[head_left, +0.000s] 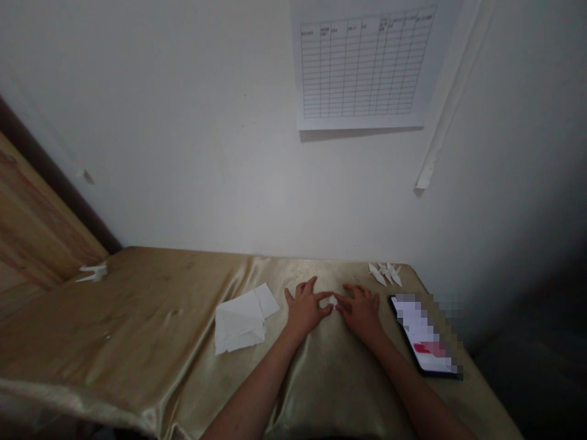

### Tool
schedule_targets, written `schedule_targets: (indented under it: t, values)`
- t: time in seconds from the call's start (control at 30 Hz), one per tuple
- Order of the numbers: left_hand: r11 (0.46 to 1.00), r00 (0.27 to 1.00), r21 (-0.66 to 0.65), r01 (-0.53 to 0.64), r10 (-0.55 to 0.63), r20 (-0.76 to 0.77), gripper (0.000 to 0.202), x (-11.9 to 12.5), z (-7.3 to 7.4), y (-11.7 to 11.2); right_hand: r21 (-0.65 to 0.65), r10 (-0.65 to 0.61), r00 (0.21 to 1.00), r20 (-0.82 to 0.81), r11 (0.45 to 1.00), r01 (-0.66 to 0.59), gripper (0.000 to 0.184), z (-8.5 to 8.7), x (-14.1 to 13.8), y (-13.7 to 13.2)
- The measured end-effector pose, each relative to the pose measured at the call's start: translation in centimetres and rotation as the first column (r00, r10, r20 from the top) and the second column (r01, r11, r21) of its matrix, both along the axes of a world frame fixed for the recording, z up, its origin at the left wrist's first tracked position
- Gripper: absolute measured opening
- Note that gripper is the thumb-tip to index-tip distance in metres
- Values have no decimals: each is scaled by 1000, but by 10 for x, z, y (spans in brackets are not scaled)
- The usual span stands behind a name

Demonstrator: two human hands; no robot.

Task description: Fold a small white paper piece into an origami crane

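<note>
My left hand (305, 307) and my right hand (361, 308) rest side by side on a gold satin-covered table (151, 318). Their fingertips meet over a small white folded paper piece (332, 299), which both hands pinch and press against the cloth. Most of the piece is hidden under the fingers. A loose stack of white paper sheets (242, 319) lies just left of my left hand. A few finished white folded paper shapes (385, 274) sit at the table's far right edge, beyond my right hand.
A phone (424, 335) with a lit screen lies right of my right hand. A white scrap (94, 272) sits at the far left by a wooden panel (32, 232). A ruled chart (364, 64) hangs on the wall behind.
</note>
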State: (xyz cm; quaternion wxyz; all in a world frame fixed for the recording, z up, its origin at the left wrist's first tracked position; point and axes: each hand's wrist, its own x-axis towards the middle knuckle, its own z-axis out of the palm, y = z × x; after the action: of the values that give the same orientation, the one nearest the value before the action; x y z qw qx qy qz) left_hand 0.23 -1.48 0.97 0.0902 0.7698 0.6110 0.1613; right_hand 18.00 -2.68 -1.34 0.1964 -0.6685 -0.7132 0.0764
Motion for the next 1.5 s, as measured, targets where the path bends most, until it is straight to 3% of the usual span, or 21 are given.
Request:
schedule_targets:
  t: [0.17,0.3,0.53,0.73,0.97,1.1,1.2,1.5]
  values:
    - [1000,1000,17,10,-10,5,53,1,-5,3,76,19,1000,-20,997,-18,36,-6,-2,1]
    - [999,998,10,45,-46,52,47,1,-7,6,143,28,998,-60,990,-20,32,-10,1,3]
    - [999,987,15,46,-48,156,48,0,4,6,173,62,990,-125,984,-40,23,-11,6,6]
    - [996,972,83,38,-57,228,33,-2,10,6,182,107,981,-165,980,-77,16,-12,6,7]
    - [987,951,162,-4,-47,305,35,-2,5,8,217,130,947,-293,974,-66,11,-15,10,13]
    - [987,941,161,6,-60,334,10,0,0,8,242,140,916,-375,969,-49,11,-15,13,16]
    - [990,936,134,49,-92,341,7,2,-2,8,246,149,897,-415,968,-47,12,-14,14,15]
    - [991,944,116,72,-105,312,9,5,-2,5,229,168,933,-317,969,-96,9,-11,12,13]
